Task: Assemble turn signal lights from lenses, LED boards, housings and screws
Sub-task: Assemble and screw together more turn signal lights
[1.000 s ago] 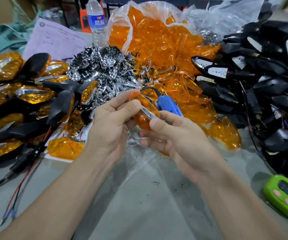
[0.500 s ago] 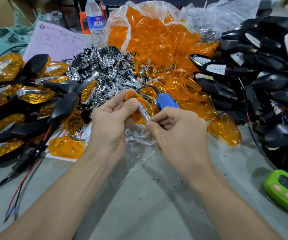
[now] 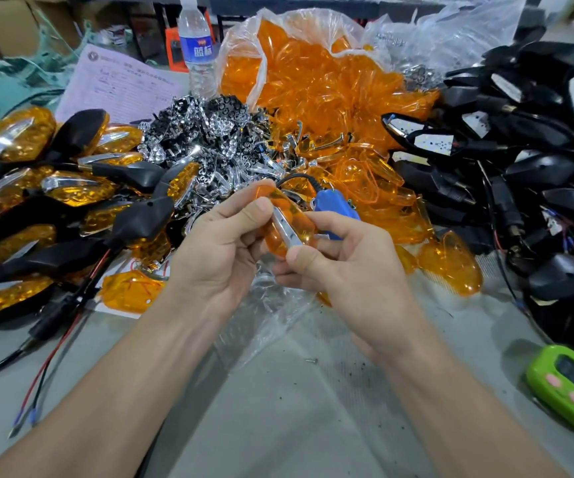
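Head view: since half a second ago the right hand [image 3: 347,267] has slid down the chrome strip [image 3: 287,231]. Its thumb now sits on the strip's lower end, no longer near the top, and the orange lens [image 3: 299,219] has turned to show more of its broad face.

The left hand [image 3: 220,250] grips the lens by its upper end, with the thumb laid across the top edge and the other fingers curled behind. The right hand pinches the strip's lower end against the lens, thumb on top and fingers curled beneath. The strip runs slantwise across the lens; it may be seated there or only lying on it, and the glare makes that hard to tell.

The lens is held between both hands, above the grey table [image 3: 278,426] and just in front of a blue tool [image 3: 335,210]. Behind it lies the heap of loose lenses [image 3: 313,84]. The black housings [image 3: 520,174] are to the right and the finished lights [image 3: 20,143] to the left.
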